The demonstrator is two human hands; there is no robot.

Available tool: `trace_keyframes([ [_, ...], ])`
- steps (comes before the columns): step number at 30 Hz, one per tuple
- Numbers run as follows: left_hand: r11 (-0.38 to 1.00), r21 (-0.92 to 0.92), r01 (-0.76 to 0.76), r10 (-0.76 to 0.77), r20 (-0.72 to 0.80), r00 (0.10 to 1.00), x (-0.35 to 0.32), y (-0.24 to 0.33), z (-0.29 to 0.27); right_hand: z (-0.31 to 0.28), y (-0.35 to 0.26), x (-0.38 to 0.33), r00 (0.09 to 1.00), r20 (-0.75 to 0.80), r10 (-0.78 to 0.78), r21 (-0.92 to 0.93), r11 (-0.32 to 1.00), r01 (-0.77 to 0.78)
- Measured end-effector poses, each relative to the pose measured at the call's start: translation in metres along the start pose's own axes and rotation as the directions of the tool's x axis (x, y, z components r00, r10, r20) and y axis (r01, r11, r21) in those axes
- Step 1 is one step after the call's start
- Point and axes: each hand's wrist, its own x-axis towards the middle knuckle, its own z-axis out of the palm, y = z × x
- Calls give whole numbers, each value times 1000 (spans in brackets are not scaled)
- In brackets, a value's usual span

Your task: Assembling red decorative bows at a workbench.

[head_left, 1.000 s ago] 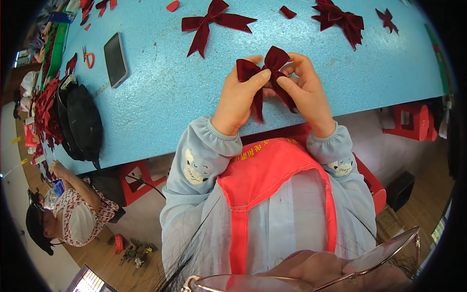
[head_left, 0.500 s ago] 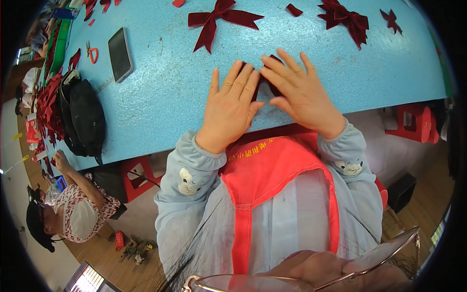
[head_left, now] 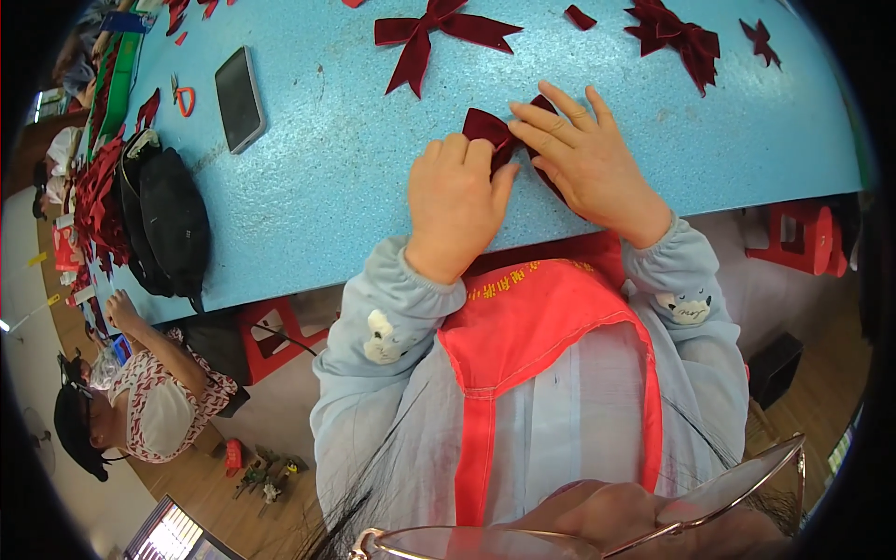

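Observation:
A dark red velvet bow [head_left: 487, 125] lies on the light blue table [head_left: 355, 177], mostly covered by both hands. My left hand [head_left: 455, 201] rests on it with fingers curled over the bow's left loop. My right hand [head_left: 581, 159] lies flat with fingers spread, pressing on the bow's right part. Only the left loop and a strip under my right hand show.
A finished red bow with long tails [head_left: 439, 28] and another bow [head_left: 677, 35] lie further back, with red scraps [head_left: 581, 17]. A phone [head_left: 239, 98], small scissors [head_left: 183, 96] and a black bag [head_left: 168, 219] sit at the left. A seated person [head_left: 140, 392] is at lower left. Red stools [head_left: 803, 238] stand beneath.
A second ago both hands held the bow raised above the table. They then pressed it flat with open palms. Now my left hand's fingers have curled over the bow.

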Motion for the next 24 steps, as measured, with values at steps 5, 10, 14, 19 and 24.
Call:
trace_keyframes([
  [5, 977, -212, -7, -18, -118, 993, 9, 1, 13, 2, 2, 0, 994, -76, 82, 157, 985, -69],
  [10, 812, -577, -86, -72, -245, 967, 16, 10, 12, -8, 15, 2, 971, -95, 220, 404, 900, -164],
  [14, 780, -618, -102, -81, -261, 962, 19, 19, 10, -9, 11, 3, 937, 130, 324, 735, 603, -310],
  [19, 676, -727, 116, -211, -40, 977, 19, 28, 11, 1, 3, 1, 875, 54, 482, 935, 284, -214],
  [24, 742, -667, 62, -175, -104, 979, 22, 30, 9, 6, 6, 1, 870, 39, 491, 952, 245, -181],
])
